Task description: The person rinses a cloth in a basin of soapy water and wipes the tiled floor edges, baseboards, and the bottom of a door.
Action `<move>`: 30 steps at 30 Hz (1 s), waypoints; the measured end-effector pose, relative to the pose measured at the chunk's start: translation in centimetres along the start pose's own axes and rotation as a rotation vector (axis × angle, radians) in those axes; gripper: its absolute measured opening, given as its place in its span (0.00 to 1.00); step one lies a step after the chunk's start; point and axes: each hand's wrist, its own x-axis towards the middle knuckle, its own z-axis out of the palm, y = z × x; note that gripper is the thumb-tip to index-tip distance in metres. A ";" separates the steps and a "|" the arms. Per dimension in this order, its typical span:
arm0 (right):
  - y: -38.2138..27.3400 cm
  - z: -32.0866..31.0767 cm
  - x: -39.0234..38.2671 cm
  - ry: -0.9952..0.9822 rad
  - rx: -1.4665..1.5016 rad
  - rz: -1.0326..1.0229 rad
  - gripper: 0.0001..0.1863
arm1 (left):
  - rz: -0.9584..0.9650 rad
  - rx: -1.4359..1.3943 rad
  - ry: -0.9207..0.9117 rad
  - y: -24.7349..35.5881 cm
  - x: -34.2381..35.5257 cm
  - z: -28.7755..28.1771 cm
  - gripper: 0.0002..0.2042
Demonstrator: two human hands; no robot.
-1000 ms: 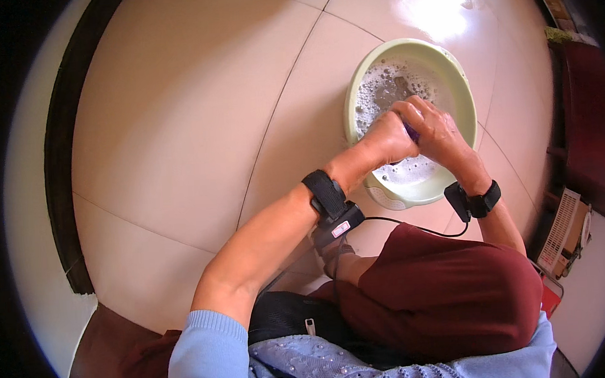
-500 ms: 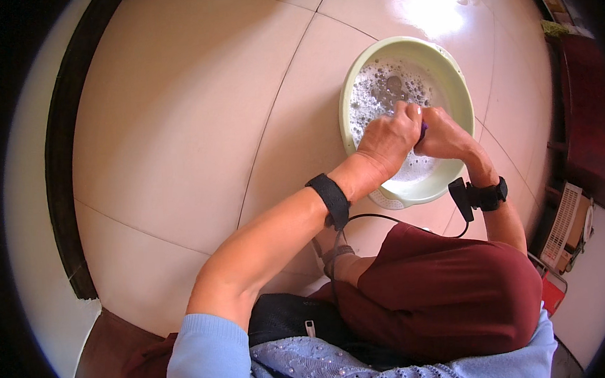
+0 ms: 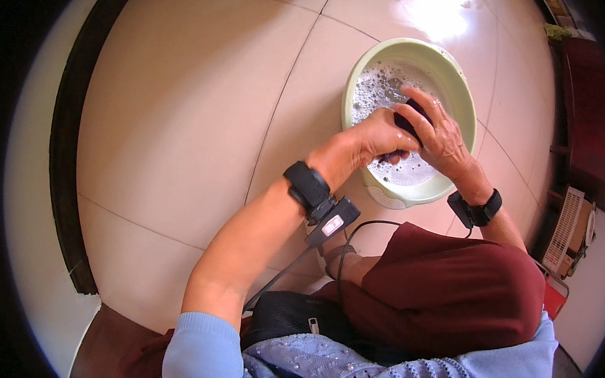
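Extending below the left hand (image 3: 384, 133) and right hand (image 3: 442, 142): tiled floor (image 3: 178, 127), then a pale green basin (image 3: 459, 108) standing on it, then suds (image 3: 410, 173) inside. Both hands grasp a dark, bunched cloth (image 3: 404, 124), located between them, above the suds.

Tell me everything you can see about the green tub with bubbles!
The pale green basin looks oval and plastic, with a smooth, rounded rim and a whitish textured patch on its near edge. It stands upright on the tiled floor, holding sudsy water. The left hand and right hand are over it; I can't tell whether they touch it.
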 end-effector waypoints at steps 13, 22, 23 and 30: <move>0.6 1.6 -0.6 -0.122 0.096 0.291 0.13 | 0.366 1.039 0.368 -1.4 0.9 1.3 0.14; 1.2 1.5 -0.7 -0.246 0.145 0.471 0.12 | 0.395 1.162 0.357 -2.1 2.1 1.4 0.11; 1.3 1.5 -0.6 -0.253 0.149 0.469 0.11 | 0.391 1.162 0.360 -2.3 2.3 1.3 0.11; 1.2 -1.4 1.1 -0.051 0.080 0.354 0.26 | 0.575 0.899 0.457 0.5 2.6 0.8 0.26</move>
